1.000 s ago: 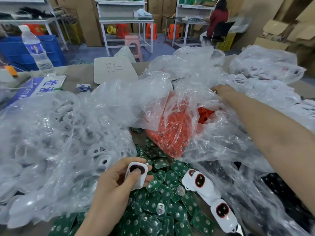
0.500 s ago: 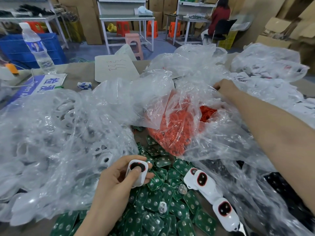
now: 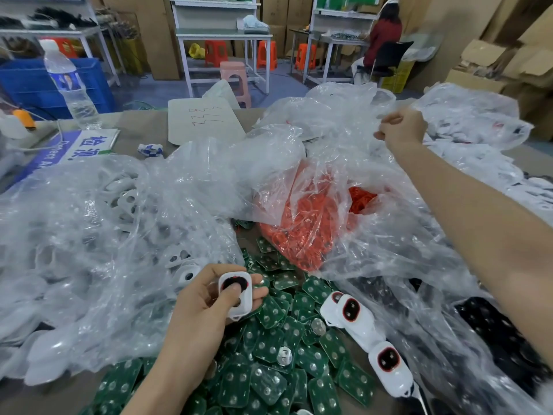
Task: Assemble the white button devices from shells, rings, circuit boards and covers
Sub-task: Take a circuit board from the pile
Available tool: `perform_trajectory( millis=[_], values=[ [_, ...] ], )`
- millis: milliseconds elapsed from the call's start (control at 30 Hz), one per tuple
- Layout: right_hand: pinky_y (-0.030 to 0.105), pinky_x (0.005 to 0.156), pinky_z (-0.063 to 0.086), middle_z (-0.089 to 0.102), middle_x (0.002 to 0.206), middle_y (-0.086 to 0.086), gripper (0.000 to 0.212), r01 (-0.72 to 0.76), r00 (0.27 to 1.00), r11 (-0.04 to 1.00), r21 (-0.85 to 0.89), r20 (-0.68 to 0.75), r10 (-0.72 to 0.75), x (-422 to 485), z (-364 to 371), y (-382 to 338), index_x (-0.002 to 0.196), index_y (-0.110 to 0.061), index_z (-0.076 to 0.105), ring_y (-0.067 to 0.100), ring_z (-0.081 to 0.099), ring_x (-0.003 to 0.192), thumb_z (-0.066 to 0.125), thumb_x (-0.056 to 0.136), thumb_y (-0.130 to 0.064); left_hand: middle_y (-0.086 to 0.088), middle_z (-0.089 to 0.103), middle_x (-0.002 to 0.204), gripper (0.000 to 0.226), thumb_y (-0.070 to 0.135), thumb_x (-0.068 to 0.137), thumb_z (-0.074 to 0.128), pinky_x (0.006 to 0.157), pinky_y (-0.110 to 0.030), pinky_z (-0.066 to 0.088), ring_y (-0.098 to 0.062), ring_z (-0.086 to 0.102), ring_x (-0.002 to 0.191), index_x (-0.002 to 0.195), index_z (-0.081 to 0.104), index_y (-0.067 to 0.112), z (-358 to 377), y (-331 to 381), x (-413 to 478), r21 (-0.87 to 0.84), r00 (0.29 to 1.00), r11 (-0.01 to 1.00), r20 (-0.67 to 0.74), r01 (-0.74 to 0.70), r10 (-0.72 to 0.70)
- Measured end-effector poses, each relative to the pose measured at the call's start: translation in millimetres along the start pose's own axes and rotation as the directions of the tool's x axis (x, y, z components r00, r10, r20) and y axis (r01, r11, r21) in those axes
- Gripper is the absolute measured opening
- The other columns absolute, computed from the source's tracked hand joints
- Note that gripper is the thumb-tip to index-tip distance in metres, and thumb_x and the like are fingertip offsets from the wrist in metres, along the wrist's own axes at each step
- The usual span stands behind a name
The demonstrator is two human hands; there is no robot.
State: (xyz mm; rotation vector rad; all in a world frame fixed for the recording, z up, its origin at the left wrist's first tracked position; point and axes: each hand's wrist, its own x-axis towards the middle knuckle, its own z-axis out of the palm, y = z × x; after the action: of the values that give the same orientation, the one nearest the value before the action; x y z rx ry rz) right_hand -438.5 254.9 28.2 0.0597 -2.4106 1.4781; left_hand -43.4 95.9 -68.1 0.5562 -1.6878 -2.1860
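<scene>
We grip the white device w/ left hand, thumb hiding its button; right hand is curled by the clear bag, can't tell what it holds.

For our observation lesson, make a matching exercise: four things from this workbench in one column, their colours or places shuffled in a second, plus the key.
Column A
1. circuit boards
2. rings
3. button device
4. water bottle

Column B
a. held in the left hand
b. green, in a loose pile
c. upright, far left
d. orange, inside a clear bag

Pairs: 1-b, 2-d, 3-a, 4-c
</scene>
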Motion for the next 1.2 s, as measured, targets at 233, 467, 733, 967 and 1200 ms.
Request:
perform_trajectory(
  millis=[233,467,733,967,1200],
  values=[
    [0.027,0.079,0.058,0.067,0.083,0.008,0.014,-0.028,0.910,0.870,0.491,0.372,-0.181,-129,-12,-82,0.084,-0.004,0.068,0.020,0.067,0.079,0.066,0.082,0.010,-0.020,0.073,0.097,0.016,-0.007,0.097,0.044,0.074,-0.030,0.060,-0.033,0.073,0.092,0.104,0.057,-0.001,0,2,2,-0.145,0.999,0.989,-0.030,0.007,-0.012],
    [0.021,0.067,0.057,0.069,0.075,0.008,0.015,-0.486,0.546,0.704,0.518,0.809,-0.218,-291,-42,-80,0.081,-0.008,0.075,0.018,0.068,0.070,0.069,0.067,-0.005,-0.015,0.075,0.087,0.026,-0.012,0.097,0.037,0.066,-0.027,0.059,-0.027,0.074,0.085,0.101,0.061,-0.003,1,10,0,-0.353,0.995,0.935,-0.079,0.023,-0.055],
    [0.019,0.064,0.056,0.071,0.077,0.011,0.013,-0.679,0.550,0.529,0.510,0.830,-0.094,-341,-25,-46,0.082,-0.006,0.071,0.014,0.067,0.067,0.067,0.070,-0.003,-0.003,0.073,0.085,0.029,-0.008,0.096,0.041,0.061,-0.025,0.057,-0.011,0.067,0.071,0.104,0.064,0.009,-3,9,0,-0.243,0.995,0.970,-0.099,0.001,-0.025],
    [0.018,0.066,0.055,0.073,0.086,0.012,0.023,-0.675,0.558,0.524,0.520,0.824,-0.098,-340,-16,-36,0.089,-0.007,0.078,0.014,0.070,0.072,0.065,0.070,-0.001,-0.003,0.072,0.083,0.029,-0.008,0.095,0.044,0.060,-0.023,0.056,-0.012,0.067,0.070,0.098,0.065,0.011,-6,8,1,-0.228,0.995,0.974,-0.103,-0.008,-0.016],
    [0.020,0.070,0.056,0.074,0.086,0.013,0.014,-0.538,0.676,0.600,0.593,0.728,-0.113,-338,-15,-27,0.077,-0.012,0.077,0.019,0.072,0.076,0.070,0.066,-0.006,-0.001,0.075,0.085,0.027,-0.007,0.096,0.043,0.062,-0.023,0.056,-0.011,0.071,0.072,0.100,0.062,0.013,-7,6,1,-0.190,0.998,0.982,-0.066,-0.009,-0.003]
  ],
)
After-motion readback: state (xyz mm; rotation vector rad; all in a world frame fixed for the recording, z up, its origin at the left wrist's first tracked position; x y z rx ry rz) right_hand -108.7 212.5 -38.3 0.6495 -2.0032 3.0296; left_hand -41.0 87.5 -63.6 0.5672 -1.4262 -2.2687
